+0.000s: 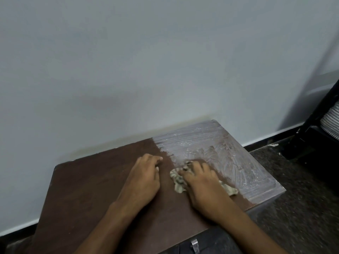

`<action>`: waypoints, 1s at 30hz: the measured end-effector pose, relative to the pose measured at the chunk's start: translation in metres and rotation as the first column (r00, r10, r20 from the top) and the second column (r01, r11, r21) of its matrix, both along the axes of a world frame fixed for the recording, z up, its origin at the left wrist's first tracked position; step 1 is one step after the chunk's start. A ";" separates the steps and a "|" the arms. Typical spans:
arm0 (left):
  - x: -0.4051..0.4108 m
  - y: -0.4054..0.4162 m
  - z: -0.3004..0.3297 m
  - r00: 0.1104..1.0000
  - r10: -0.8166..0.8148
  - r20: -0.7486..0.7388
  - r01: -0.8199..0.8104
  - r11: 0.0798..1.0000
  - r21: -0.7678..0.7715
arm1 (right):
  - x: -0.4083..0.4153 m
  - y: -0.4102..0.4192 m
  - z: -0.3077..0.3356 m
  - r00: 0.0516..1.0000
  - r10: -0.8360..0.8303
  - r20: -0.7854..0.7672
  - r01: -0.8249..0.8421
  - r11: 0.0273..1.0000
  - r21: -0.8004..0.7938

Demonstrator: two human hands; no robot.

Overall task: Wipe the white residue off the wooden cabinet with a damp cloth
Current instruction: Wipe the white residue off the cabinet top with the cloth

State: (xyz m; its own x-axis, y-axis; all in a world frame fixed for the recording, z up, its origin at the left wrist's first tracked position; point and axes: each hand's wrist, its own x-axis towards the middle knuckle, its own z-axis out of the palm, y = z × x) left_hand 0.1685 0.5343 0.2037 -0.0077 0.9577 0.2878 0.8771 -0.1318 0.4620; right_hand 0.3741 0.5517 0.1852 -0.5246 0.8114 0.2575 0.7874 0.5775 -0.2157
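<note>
The wooden cabinet (102, 182) stands against a pale wall (146, 61), its top's long axis running from 8 o'clock up to 2 o'clock. The white residue (216, 149) coats the end toward 2 o'clock in streaky arcs; the rest of the top shows bare dark brown. The damp cloth (178, 182), a crumpled beige wad, lies near the middle of the top at the edge of the residue, stretched roughly from 9 o'clock to 3 o'clock under the right hand (200, 182), whose curled fingers bunch and press it down. The left hand (145, 176) rests on bare wood just at 9 o'clock of the cloth, fingers loosely bent, holding nothing. A dark speckled floor (302, 208) lies at 4 o'clock.
</note>
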 end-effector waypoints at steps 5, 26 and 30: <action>-0.011 0.011 -0.001 0.999 0.020 -0.033 -0.021 0.999 -0.030 | -0.026 0.039 0.008 0.994 -0.109 -0.002 0.109 0.994 -0.020; -0.043 0.070 0.001 0.995 0.096 0.014 -0.096 0.995 -0.004 | -0.062 0.059 0.003 0.992 0.122 0.022 -0.122 0.992 0.006; -0.047 0.068 0.005 0.992 0.122 0.029 -0.121 0.992 -0.020 | -0.102 0.108 0.007 0.996 0.072 0.049 -0.072 0.997 -0.006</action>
